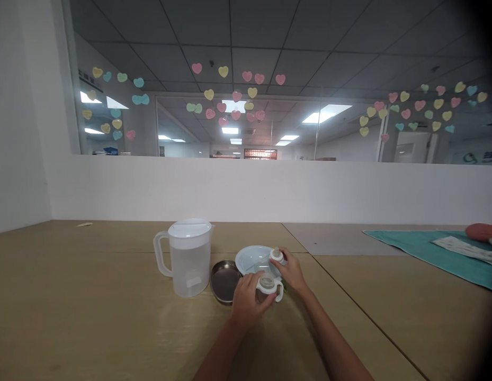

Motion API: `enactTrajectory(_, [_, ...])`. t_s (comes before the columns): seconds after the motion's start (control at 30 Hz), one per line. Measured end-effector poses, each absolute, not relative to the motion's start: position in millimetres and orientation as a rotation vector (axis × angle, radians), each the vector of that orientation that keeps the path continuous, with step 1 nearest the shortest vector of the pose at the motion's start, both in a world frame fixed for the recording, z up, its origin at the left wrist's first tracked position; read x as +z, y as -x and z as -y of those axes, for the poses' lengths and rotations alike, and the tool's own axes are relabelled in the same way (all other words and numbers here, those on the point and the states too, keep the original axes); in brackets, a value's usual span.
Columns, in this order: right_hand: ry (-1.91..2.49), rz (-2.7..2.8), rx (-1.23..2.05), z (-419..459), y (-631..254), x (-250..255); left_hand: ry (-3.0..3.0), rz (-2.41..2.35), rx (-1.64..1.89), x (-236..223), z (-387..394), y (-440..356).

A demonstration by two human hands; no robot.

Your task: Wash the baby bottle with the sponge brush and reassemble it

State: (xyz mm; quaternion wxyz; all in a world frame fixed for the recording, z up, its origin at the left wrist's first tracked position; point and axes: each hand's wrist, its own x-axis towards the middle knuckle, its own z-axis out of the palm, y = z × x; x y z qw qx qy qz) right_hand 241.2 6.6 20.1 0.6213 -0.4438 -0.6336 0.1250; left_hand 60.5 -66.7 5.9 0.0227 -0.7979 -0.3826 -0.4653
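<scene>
White-handled clear bottle (pixel 267 282), right of the dark metal dish (pixel 225 283): my left hand's (pixel 246 302) fingers clamp it, my right hand (pixel 292 271) pinches a white nippled cap (pixel 276 255); loosened grip could tip it.

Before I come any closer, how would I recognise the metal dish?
On the wood-coloured table, find the tall see-through pitcher. Just right of it, next to the left hand, sits the metal dish. It is shallow and dark, whereas the bowl behind it is pale.
</scene>
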Motion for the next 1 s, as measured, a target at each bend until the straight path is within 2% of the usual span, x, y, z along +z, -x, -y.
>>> enactTrajectory(0.27, [1.068, 1.66, 0.154, -3.9, -242.3, 17.0, 2.475, 1.192, -1.428, 7.2, 66.9, -60.7])
enactTrajectory(0.53, [1.192, 1.632, 0.018, -5.3, -244.3, 15.1, 2.487, 1.212, -1.415, 6.2, 66.6, -59.5])
enactTrajectory(0.83, [1.123, 1.805, -0.351, -19.1, -248.6, 1.0, 2.506, 1.265, -1.382, 3.7, 63.8, -58.7])
enactTrajectory(1.0, [1.093, 1.766, -0.326, -17.8, -247.1, 1.9, 2.316, 1.106, -1.436, 4.6, 54.1, -43.3])
